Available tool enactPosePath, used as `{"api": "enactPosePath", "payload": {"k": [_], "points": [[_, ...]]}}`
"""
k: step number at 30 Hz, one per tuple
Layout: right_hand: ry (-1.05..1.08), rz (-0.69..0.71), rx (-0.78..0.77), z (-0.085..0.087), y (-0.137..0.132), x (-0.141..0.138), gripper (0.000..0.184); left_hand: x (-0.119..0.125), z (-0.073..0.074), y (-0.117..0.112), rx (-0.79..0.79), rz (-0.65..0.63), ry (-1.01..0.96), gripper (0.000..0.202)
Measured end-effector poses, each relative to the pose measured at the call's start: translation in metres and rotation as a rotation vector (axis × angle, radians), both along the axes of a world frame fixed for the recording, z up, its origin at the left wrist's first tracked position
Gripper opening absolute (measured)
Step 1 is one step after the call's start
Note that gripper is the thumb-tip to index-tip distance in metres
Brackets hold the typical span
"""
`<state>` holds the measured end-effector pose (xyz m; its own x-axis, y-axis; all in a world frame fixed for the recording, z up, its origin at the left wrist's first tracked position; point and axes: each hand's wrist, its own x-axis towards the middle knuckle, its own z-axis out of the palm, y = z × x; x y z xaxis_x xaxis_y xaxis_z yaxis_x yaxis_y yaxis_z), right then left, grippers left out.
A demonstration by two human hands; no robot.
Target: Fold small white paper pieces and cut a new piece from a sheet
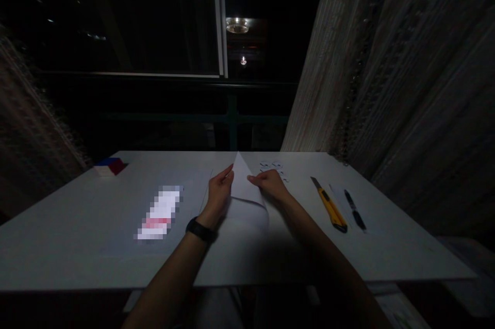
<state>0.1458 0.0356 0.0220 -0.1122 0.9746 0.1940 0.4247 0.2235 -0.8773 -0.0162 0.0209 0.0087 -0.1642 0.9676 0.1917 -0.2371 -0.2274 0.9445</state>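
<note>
Between my two hands is a sheet of white paper (244, 184), raised above the table and bent, its top corner pointed and its lower part curling. My left hand (221, 187), with a dark band on the wrist, is closed on the paper's left edge. On the opposite edge, the thumb and fingers of my right hand (270, 182) pinch the sheet. Just behind my right hand lie several small pieces with dark marks (277, 165), partly hidden by it; their kind is unclear.
The white table (69, 226) carries a blurred-out bright rectangle (160, 213) at left and a coloured block (109, 166) farther back. At right lie a yellow box cutter (329, 206) and a black pen (355, 209). Curtains (320, 61) frame a dark window (127, 25) behind.
</note>
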Motion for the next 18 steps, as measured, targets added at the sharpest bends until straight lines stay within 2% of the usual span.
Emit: {"api": "enactPosePath", "payload": {"k": [13, 18], "points": [[-0.098, -0.043, -0.017, 0.0102, -0.0076, 0.0022, 0.036, -0.0009, 0.0068, -0.0033, -0.051, 0.007, -0.027, 0.050], [-0.077, 0.064, -0.022, 0.0056, -0.0066, 0.0041, 0.035, -0.0033, 0.0015, 0.0007, 0.003, 0.036, 0.005, 0.048]]}}
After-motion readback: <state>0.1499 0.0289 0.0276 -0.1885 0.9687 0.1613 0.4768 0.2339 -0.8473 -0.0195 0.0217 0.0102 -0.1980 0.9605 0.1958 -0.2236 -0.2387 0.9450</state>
